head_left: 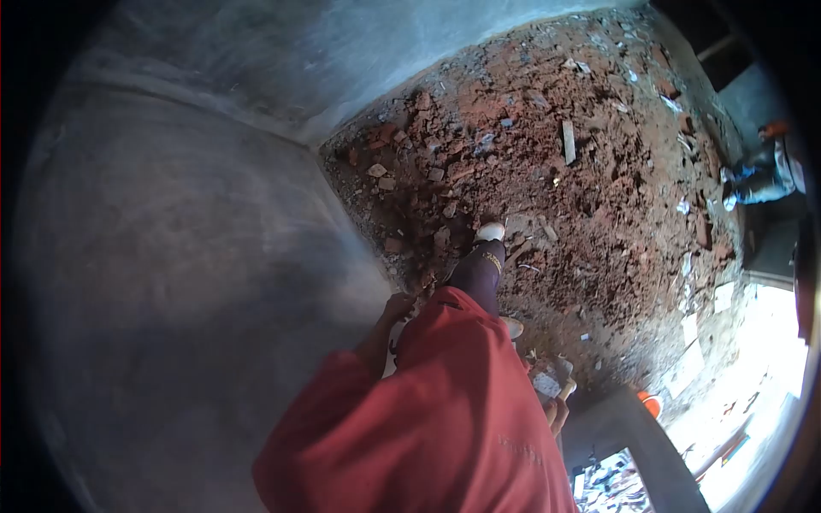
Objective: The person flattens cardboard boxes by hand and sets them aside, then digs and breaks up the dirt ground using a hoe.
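Observation:
My left hand is low beside the grey wall, near my dark-trousered leg. It is in shadow, and its fingers and anything in them are too dark to make out. On the other side of my red garment, my right hand has its fingers curled at a small pale object that I cannot identify. A whitish lump lies just beyond that hand.
Reddish broken earth with stones and scraps covers the floor. A flat strip lies on it. Another person is at the far right. An orange object sits by a grey ledge near a bright opening.

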### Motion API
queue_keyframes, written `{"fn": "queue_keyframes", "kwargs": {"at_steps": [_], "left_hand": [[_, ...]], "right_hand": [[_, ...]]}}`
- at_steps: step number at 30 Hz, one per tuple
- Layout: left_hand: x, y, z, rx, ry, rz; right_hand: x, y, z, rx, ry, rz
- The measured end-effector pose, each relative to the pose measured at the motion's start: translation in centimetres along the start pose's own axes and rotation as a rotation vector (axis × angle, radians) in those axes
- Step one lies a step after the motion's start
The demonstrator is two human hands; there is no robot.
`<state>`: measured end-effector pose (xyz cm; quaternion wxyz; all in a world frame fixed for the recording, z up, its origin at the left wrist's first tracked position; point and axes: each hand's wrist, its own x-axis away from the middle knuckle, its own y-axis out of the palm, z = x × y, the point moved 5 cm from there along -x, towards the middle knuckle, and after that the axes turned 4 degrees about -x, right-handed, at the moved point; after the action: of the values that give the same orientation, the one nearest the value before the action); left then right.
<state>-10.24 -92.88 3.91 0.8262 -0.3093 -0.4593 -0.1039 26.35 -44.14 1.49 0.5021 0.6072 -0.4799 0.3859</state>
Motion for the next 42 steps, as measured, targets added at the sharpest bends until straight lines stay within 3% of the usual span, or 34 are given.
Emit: {"fn": "queue_keyframes", "kwargs": {"at_steps": [1, 5, 7, 13, 14, 16, 19, 23, 25, 27, 29, 34, 42], "left_hand": [[-0.9, 0.3, 1.2, 0.069, 0.041, -0.028], [-6.8, -0.2, 5.5, -0.009, 0.09, -0.098], [-7.6, -1.3, 7.0, 0.081, 0.233, 0.063], [-4.6, -7.0, 8.8, 0.226, 0.164, 0.082], [-4.1, -7.3, 8.1, 0.234, 0.161, 0.087], [-2.2, -6.9, 4.3, 0.454, -0.041, 0.145], [1.3, -4.6, -1.9, 0.599, -0.095, 0.213], [4.4, -1.2, -9.4, 0.266, -0.014, 0.188], [6.9, -0.6, -10.7, 0.33, -0.209, 0.184], [7.2, -0.7, -10.7, 0.265, -0.258, 0.186], [5.9, -1.1, -11.3, 0.445, -0.288, 0.227], [6.5, -3.9, -4.7, 0.434, -0.183, 0.338], [5.5, -2.3, -0.9, 0.467, -0.057, 0.258]], "right_hand": [[-0.2, 1.1, 0.2, -0.111, 0.144, -0.049], [1.4, 7.0, -2.2, 0.109, -0.02, 0.003], [2.4, 9.4, -3.8, 0.169, -0.032, 0.034], [2.7, 15.6, -8.0, 0.274, -0.058, 0.025], [2.4, 16.1, -8.6, 0.293, -0.056, 0.02], [1.2, 17.1, -9.7, 0.331, -0.043, 0.005], [-0.7, 18.7, -10.5, 0.392, -0.015, -0.02], [-2.6, 20.9, -9.8, 0.459, 0.024, -0.046], [-3.3, 21.8, -9.0, 0.482, 0.047, -0.069], [-3.7, 22.3, -9.0, 0.51, 0.057, -0.079], [-4.0, 22.6, -9.1, 0.537, 0.069, -0.087], [-4.2, 23.2, -9.2, 0.583, 0.077, -0.103], [-5.2, 22.5, -8.5, 0.558, 0.063, -0.108]]}}
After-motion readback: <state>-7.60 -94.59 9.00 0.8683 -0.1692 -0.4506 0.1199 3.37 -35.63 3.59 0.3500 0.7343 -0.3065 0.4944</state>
